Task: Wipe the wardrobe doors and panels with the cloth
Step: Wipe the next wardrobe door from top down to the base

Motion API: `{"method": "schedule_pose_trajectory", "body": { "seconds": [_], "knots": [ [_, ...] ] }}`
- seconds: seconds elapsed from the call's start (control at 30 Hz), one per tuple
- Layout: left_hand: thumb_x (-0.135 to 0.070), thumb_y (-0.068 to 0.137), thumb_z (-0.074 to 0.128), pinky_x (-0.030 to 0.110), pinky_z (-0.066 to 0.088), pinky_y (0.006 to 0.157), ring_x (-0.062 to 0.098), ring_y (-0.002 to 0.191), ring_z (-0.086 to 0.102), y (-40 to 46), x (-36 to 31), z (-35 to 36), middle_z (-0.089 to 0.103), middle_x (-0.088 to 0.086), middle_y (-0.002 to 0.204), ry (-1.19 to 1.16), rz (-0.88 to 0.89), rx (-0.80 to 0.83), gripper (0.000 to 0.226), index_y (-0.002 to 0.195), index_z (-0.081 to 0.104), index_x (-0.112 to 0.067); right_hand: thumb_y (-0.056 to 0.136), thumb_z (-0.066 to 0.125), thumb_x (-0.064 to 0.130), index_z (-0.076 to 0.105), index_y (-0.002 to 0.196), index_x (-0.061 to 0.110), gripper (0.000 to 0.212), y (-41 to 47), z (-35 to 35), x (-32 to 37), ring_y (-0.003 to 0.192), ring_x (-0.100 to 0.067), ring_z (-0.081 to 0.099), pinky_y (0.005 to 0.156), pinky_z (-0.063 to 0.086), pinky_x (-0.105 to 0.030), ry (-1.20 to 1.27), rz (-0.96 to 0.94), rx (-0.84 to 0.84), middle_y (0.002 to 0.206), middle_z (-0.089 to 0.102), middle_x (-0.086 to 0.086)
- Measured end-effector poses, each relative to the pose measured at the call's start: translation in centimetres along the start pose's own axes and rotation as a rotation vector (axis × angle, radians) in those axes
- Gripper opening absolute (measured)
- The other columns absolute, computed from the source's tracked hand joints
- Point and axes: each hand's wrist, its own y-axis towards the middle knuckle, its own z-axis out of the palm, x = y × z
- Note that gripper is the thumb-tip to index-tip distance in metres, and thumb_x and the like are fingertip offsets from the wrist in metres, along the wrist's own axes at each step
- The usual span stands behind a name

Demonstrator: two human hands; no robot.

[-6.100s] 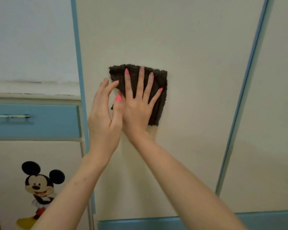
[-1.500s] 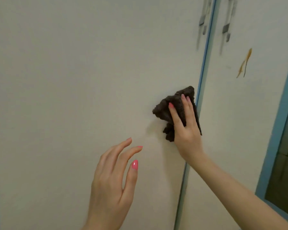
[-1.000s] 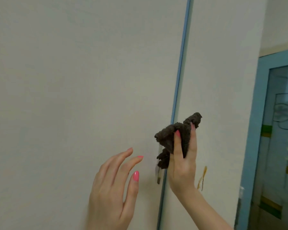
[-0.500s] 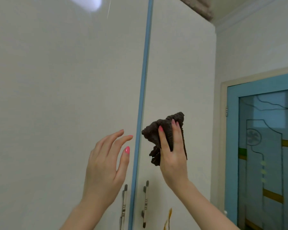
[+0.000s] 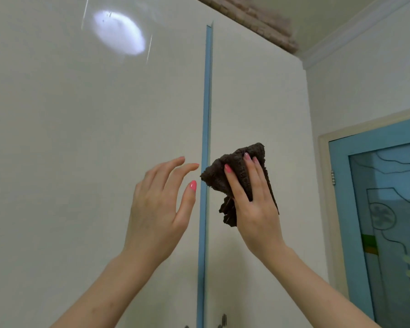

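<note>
A bunched dark brown cloth [image 5: 237, 162] is gripped in my right hand [image 5: 253, 209], raised in front of the right cream wardrobe door [image 5: 253, 95]; whether the cloth touches the door I cannot tell. My left hand [image 5: 159, 207] hovers with fingers spread in front of the left wardrobe door [image 5: 92, 126], holding nothing. A blue vertical strip [image 5: 206, 114] runs between the two doors, passing between my hands. The tops of two metal handles [image 5: 223, 320] show at the bottom edge.
A blue-framed door with patterned glass [image 5: 388, 209] stands to the right, past a narrow stretch of wall. Bundled fabric [image 5: 258, 17] lies on top of the wardrobe under the ceiling. A lamp reflection [image 5: 118, 35] shines on the left door.
My view has tilted up toward the wardrobe top. My right hand with the cloth has crossed from the left door over the blue strip to the right door. The left hand stays open beside it.
</note>
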Motion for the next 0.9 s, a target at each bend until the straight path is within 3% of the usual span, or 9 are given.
{"method": "schedule_pose_trajectory", "body": {
  "seconds": [0.3,0.6,0.77,0.9],
  "knots": [
    [-0.041,0.089,0.032,0.022,0.025,0.094,0.008,0.122,0.037,7.1,0.6,5.1,0.053,-0.007,0.128,0.099,0.115,-0.078,0.041,0.124,0.051,-0.029,0.096,0.047,0.003,0.028,0.148,0.020,0.058,4.9,3.6,-7.8,0.142,-0.037,0.027,0.105,0.040,-0.056,-0.125,-0.137,-0.070,0.153,0.029,-0.018],
    [-0.044,0.087,0.026,0.030,0.029,0.100,0.014,0.128,0.038,13.7,-1.1,10.6,0.051,-0.005,0.132,0.320,0.140,-0.165,0.050,0.128,0.049,-0.027,0.092,0.060,0.006,0.034,0.148,0.020,0.064,13.7,7.1,-16.9,0.141,-0.037,0.031,0.109,0.036,-0.054,-0.153,-0.208,-0.134,0.153,0.032,-0.016],
    [-0.049,0.083,0.021,0.019,0.022,0.093,0.005,0.124,0.034,15.4,-0.9,11.9,0.050,-0.012,0.129,0.387,0.125,-0.193,0.054,0.127,0.046,-0.031,0.100,0.032,0.022,0.038,0.146,0.023,0.046,19.0,8.6,-18.0,0.141,-0.037,0.032,0.107,0.036,-0.055,-0.103,-0.152,-0.068,0.153,0.033,-0.017],
    [-0.050,0.081,0.020,0.016,0.020,0.088,0.002,0.119,0.032,16.1,0.0,12.6,0.051,-0.014,0.125,0.436,0.116,-0.191,0.055,0.126,0.046,-0.032,0.106,0.027,0.030,0.019,0.151,0.035,0.047,20.9,10.8,-16.3,0.149,-0.025,0.005,0.119,0.011,-0.048,0.124,0.012,0.142,0.162,0.008,-0.004]
  ]
}}
